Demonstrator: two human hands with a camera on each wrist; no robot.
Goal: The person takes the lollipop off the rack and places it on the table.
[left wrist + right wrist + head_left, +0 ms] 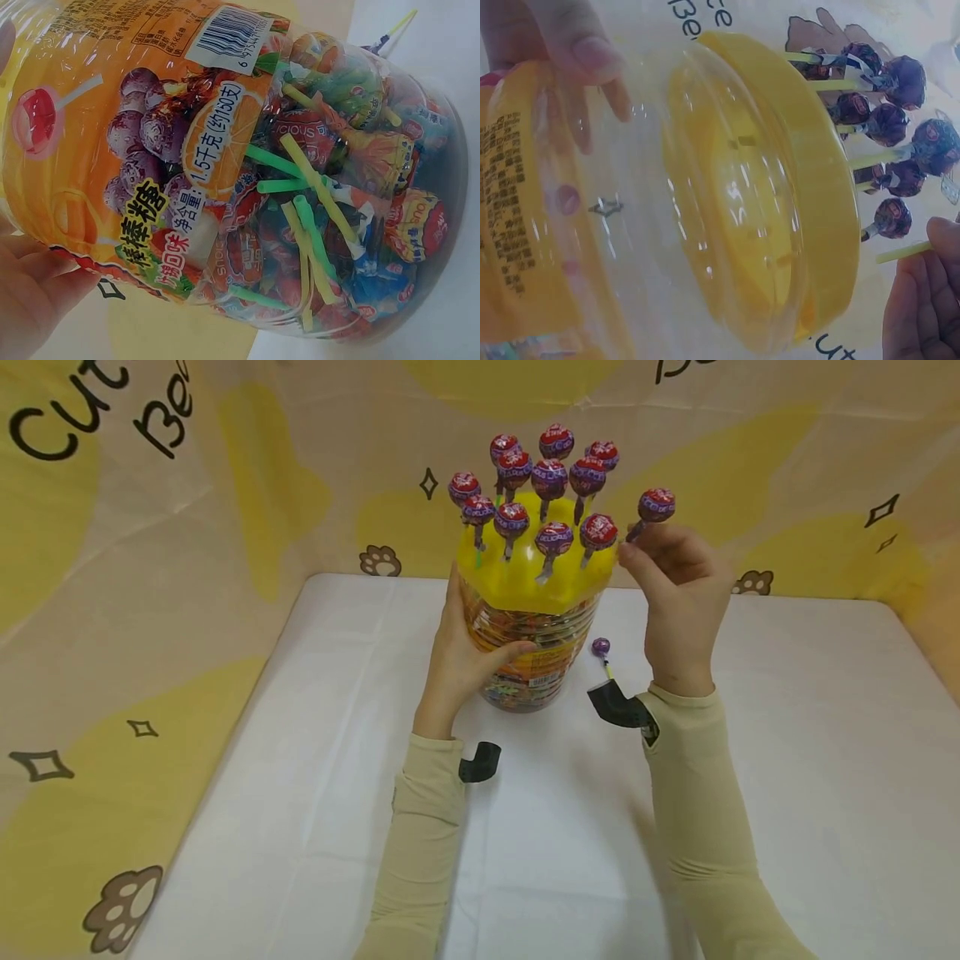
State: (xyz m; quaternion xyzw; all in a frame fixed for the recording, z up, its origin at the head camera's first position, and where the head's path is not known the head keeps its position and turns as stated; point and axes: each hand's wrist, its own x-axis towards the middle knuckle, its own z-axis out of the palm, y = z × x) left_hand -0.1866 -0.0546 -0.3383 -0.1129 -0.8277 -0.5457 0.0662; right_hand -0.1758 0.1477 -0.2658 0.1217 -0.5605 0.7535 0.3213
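Left hand: the left hand [459,652] wraps the left side of the candy jar [532,656], fingers and thumb curled against its clear wall.
Right hand: the right hand [678,589] is raised just right of the lid, pinching the stick of a purple lollipop [656,504] whose head points up and away from the jar.
Jar: it stands on the white surface [787,760], near the back edge, and is packed with wrapped lollipops.
Lid: the yellow lid [525,581] tops the jar; eleven lollipops [550,477] stand upright in it, stuck in by their sticks.
Around: one loose lollipop [602,648] lies on the surface just right of the jar, between it and the right wrist. A cream and yellow backdrop [187,568] with paw prints and black lettering closes in the surface on three sides.
In the way: the black wrist strap [618,704] covers the lower end of the loose lollipop's stick.
Left wrist view only: the orange label [142,135] with printed grapes, a barcode [229,34], and green and yellow sticks [300,195] crossing inside.
Right wrist view only: the lid's underside through the clear wall, with the left hand's fingertips [592,60] pressed to the far side.
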